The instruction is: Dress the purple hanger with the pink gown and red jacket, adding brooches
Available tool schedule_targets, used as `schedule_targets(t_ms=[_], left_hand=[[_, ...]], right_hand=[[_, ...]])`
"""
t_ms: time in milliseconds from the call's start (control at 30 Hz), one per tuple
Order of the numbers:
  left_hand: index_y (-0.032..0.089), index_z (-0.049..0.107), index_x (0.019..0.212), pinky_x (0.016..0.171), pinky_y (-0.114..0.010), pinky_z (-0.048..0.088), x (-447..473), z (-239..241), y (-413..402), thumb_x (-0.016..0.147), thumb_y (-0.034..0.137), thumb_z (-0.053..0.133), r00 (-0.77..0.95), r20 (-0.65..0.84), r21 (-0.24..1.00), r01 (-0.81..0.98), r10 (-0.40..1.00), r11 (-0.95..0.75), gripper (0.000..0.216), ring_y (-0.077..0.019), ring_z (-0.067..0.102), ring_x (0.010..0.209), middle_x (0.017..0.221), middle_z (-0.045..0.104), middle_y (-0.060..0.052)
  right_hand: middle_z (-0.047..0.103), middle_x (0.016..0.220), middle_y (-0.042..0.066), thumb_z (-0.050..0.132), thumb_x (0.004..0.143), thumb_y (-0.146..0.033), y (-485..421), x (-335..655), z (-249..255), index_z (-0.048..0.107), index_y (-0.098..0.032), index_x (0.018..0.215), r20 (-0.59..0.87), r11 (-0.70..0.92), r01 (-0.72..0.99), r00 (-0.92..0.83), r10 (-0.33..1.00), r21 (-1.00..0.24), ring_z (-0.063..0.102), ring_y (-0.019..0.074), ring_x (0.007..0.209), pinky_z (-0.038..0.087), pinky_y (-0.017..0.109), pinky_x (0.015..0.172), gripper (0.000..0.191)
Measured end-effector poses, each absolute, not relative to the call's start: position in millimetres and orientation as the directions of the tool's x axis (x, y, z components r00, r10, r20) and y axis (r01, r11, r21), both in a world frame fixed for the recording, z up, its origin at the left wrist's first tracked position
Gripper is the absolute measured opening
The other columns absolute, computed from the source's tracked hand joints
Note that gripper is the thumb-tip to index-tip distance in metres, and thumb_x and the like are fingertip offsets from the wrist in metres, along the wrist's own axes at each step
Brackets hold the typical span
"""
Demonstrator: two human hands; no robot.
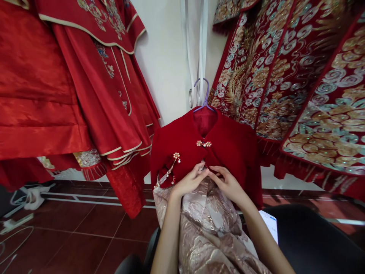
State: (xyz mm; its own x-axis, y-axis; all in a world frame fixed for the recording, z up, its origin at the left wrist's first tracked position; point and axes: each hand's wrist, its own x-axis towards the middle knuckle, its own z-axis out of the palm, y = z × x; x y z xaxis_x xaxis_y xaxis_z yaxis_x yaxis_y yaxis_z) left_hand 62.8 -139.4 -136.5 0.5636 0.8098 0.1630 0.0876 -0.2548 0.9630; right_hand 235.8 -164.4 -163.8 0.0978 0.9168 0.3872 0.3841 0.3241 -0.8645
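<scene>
A red velvet jacket-like top hangs in front of me on a purple hanger. Its collar closes with a beaded flower clasp. A beaded chain ornament dangles on its left side. Pale pink-gold brocade fabric spreads from the top's lower part down toward me. My left hand and my right hand meet where velvet and brocade join. Their fingertips are pinched together on the gathered brocade; a small greyish bit between them is too small to name.
Plain red garments hang on the left, and heavily embroidered red ones on the right. A black seat stands at lower right, with a lit phone at its edge. White cables and a power strip lie on the tiled floor.
</scene>
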Motion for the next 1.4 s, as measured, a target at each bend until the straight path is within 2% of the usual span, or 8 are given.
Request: schedule_targets(t_ms=[100,233,367,533,633,933,1200,1400], left_hand=[[0.015,0.025,0.145,0.115,-0.045,0.029,85.6,-151.0,-132.2,0.095,0.032,0.043,0.431,0.315,0.907,0.125,0.846,-0.401,0.056,-0.0241,0.031,0.141,0.152,0.029,-0.019],[0.010,0.019,0.144,0.112,-0.044,0.032,107.1,-165.1,-129.4,0.090,0.018,0.045,0.341,0.400,0.851,0.207,0.851,-0.483,0.061,-0.0233,0.042,0.133,0.141,0.041,-0.023],[0.009,0.041,0.131,0.105,-0.042,0.040,109.9,-159.9,-134.8,0.088,0.017,0.046,0.315,0.359,0.867,0.236,0.879,-0.439,0.045,-0.0237,0.054,0.118,0.126,0.056,-0.019],[0.014,0.057,0.111,0.091,-0.033,0.048,78.5,-124.0,-158.8,0.088,0.030,0.054,0.519,0.332,0.861,0.174,0.788,-0.478,0.028,-0.0187,0.061,0.098,0.107,0.066,-0.008],[0.013,0.059,0.108,0.066,-0.028,0.050,48.3,-96.4,-182.5,0.084,0.043,0.061,0.697,0.081,0.870,0.300,0.713,-0.391,0.039,-0.0163,0.062,0.075,0.085,0.067,-0.005],[0.018,0.050,0.132,0.080,-0.032,0.054,16.5,-60.8,-222.2,0.087,0.035,0.061,0.680,0.287,0.841,0.158,0.675,-0.517,0.049,-0.0164,0.064,0.091,0.108,0.066,-0.010],[0.026,0.063,0.120,0.088,-0.034,0.054,4.7,-58.9,-221.7,0.090,0.028,0.053,0.619,0.322,0.836,0.170,0.717,-0.522,0.032,-0.0191,0.064,0.100,0.118,0.063,-0.008],[0.022,0.059,0.117,0.085,-0.033,0.054,-13.6,-83.9,-196.0,0.088,0.031,0.056,0.136,0.400,0.841,0.338,0.907,-0.422,0.030,-0.0184,0.062,0.102,0.124,0.059,-0.009]], right_hand=[[0.059,0.121,0.018,0.062,0.074,-0.060,-167.7,249.4,-159.7,0.064,-0.014,0.113,0.321,0.255,0.386,0.116,0.940,-0.886,0.060,0.0283,0.102,0.053,0.045,0.088,0.060],[0.053,0.134,0.019,0.064,0.072,-0.059,-170.7,256.2,-158.8,0.057,-0.015,0.123,0.257,0.212,0.324,0.101,0.961,-0.922,0.051,0.0318,0.124,0.053,0.044,0.090,0.068],[0.058,0.126,0.016,0.064,0.076,-0.055,-173.1,254.5,-156.6,0.053,-0.018,0.126,0.290,0.269,0.287,0.032,0.956,-0.919,0.058,0.0272,0.115,0.053,0.043,0.091,0.063],[0.065,0.096,0.006,0.059,0.085,-0.044,-179.4,251.4,-144.7,0.058,-0.020,0.114,0.328,0.339,0.223,-0.085,0.941,-0.914,0.065,0.0175,0.088,0.054,0.035,0.083,0.038],[0.063,0.095,0.004,0.062,0.085,-0.038,-186.0,246.5,-136.3,0.058,-0.023,0.112,0.370,0.389,0.138,-0.146,0.918,-0.911,0.063,0.0156,0.089,0.054,0.031,0.082,0.032],[0.061,0.098,0.003,0.062,0.087,-0.030,-221.0,224.9,-108.2,0.055,-0.027,0.112,0.529,0.524,-0.075,-0.096,0.843,-0.849,0.061,0.0134,0.092,0.053,0.025,0.082,0.026],[0.063,0.101,0.005,0.066,0.083,-0.031,-225.5,197.9,-111.7,0.061,-0.026,0.107,0.584,0.583,0.109,-0.026,0.811,-0.805,0.063,0.0182,0.094,0.056,0.032,0.082,0.025],[0.065,0.090,0.004,0.070,0.080,-0.030,-215.4,191.7,-120.0,0.064,-0.023,0.101,0.545,0.540,0.140,-0.005,0.839,-0.830,0.062,0.0143,0.076,0.054,0.028,0.070,0.023]])
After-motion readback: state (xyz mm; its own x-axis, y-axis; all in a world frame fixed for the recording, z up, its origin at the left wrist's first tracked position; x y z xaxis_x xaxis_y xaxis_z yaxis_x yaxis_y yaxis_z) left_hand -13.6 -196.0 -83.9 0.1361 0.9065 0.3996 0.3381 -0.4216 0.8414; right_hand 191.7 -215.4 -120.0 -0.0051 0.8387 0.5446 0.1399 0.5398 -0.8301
